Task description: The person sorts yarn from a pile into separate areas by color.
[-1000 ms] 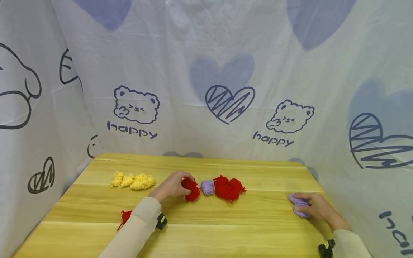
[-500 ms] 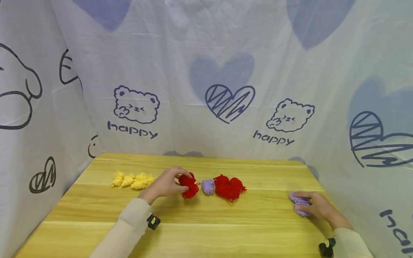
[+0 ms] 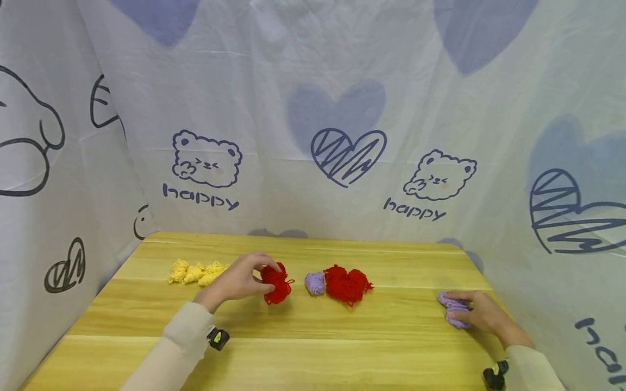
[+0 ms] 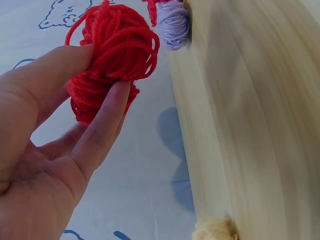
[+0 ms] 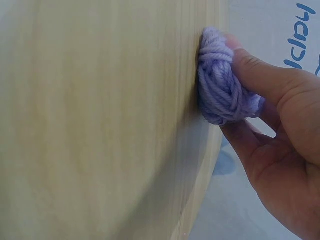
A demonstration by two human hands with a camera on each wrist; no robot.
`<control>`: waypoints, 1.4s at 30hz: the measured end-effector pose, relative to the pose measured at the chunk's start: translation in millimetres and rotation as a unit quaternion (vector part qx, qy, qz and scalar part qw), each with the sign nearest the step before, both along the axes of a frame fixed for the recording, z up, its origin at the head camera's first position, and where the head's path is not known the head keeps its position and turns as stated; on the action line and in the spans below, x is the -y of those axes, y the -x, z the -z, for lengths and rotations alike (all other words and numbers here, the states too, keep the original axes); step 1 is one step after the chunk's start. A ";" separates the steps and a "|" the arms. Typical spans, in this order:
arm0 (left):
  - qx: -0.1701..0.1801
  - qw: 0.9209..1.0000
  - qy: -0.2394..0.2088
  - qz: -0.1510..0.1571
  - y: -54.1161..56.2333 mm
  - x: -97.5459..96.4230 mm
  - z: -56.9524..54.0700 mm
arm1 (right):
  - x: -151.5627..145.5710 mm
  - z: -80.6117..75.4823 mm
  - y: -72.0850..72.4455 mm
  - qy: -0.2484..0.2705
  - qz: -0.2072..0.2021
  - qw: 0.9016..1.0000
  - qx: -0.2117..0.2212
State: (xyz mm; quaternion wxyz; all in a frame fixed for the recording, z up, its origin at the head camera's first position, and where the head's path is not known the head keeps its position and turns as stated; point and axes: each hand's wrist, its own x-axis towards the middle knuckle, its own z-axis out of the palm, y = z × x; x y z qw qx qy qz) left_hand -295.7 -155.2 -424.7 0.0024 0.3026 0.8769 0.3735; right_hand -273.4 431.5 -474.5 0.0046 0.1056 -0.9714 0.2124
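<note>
Left hand (image 3: 239, 279) is pinching red yarn (image 3: 280, 293) up high | right hand (image 3: 484, 312) is holding purple yarn (image 5: 217, 85) | step: seemingly placing yarn | next: probably needing gentle letting-go

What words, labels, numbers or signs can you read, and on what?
"happy": white curtain, under the left bear.
"happy": same curtain, under the right bear.
"ha", cut off: curtain, right edge of head view.
"hap", sideways, incomplete: curtain, right wrist view.
Left wrist device, right wrist device: any marks too small to read.
</note>
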 end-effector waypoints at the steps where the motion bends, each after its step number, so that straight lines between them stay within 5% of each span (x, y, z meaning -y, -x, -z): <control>1: -0.002 1.000 -0.001 0.004 -0.9 2.0 -0.3 | -0.2 0.6 0.2 0.000 -0.002 1.000 -0.002; 15: 0.017 0.999 0.018 0.023 -23.1 32.6 -0.5 | -1.8 1.9 0.6 -0.006 -0.007 1.000 -0.006; 42: 0.071 0.996 0.043 0.028 -43.0 76.9 14.3 | -0.5 1.3 0.6 0.005 -0.015 1.000 0.002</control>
